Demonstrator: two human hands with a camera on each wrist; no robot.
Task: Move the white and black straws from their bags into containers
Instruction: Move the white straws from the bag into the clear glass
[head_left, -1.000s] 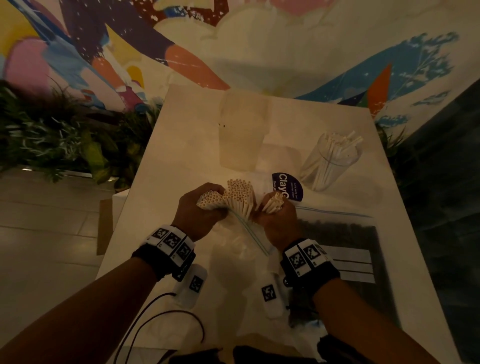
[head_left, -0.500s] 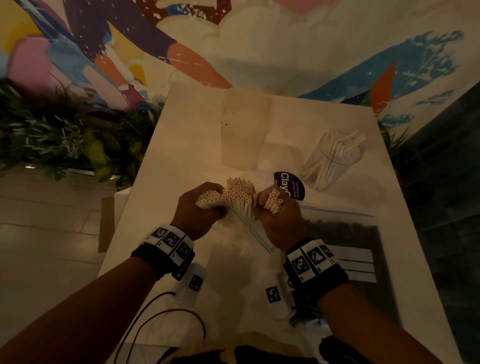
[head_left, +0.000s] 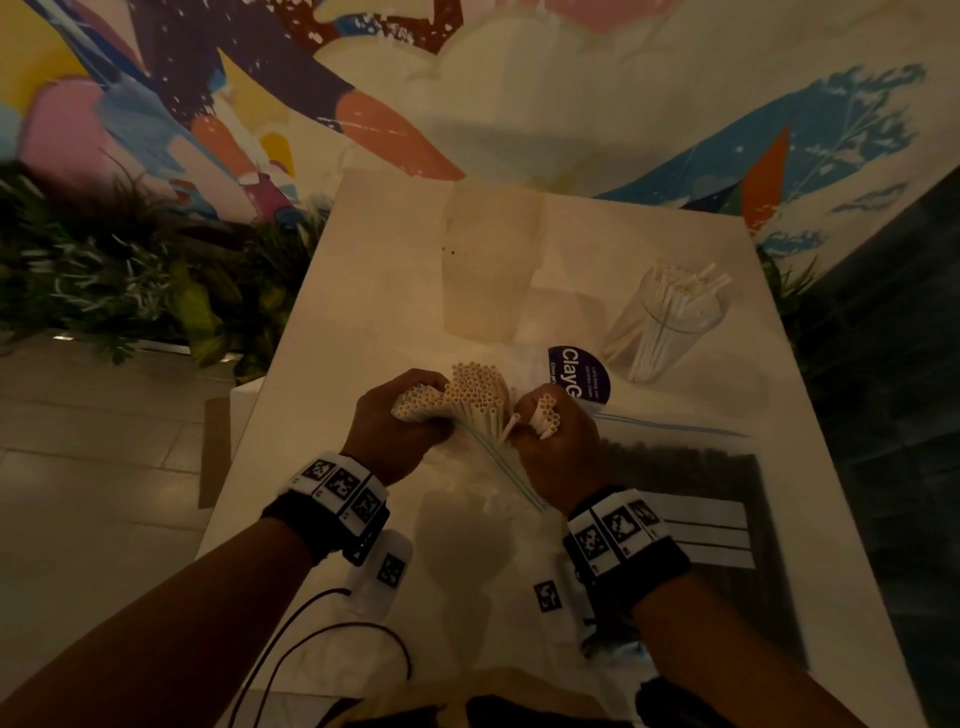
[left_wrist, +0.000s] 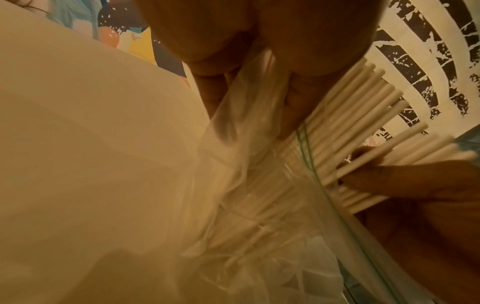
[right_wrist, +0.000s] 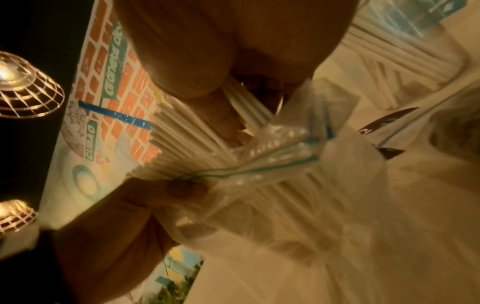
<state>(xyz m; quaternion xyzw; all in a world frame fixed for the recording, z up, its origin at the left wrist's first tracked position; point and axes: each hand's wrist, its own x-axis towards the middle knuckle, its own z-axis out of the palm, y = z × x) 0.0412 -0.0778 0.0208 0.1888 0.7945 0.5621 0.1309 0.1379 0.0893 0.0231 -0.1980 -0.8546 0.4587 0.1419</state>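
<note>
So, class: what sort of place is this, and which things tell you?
Probably a café or restaurant: a painted mural behind the table, wire pendant lamps, and a clear container of white straws.

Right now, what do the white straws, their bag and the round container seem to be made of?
White straws: probably paper, matte with open tube ends. Clear zip bag: thin glossy plastic film, wrinkled, see-through. Round clear container: transparent plastic or glass; cannot tell which.

Painted mural (head_left: 363, 78) covers rear wall. Green plants (head_left: 104, 280) stand left of white table (head_left: 363, 291). Round purple sticker (head_left: 582, 371) lies on tabletop. Two wire-caged lamps (right_wrist: 26, 84) lit overhead.
</note>
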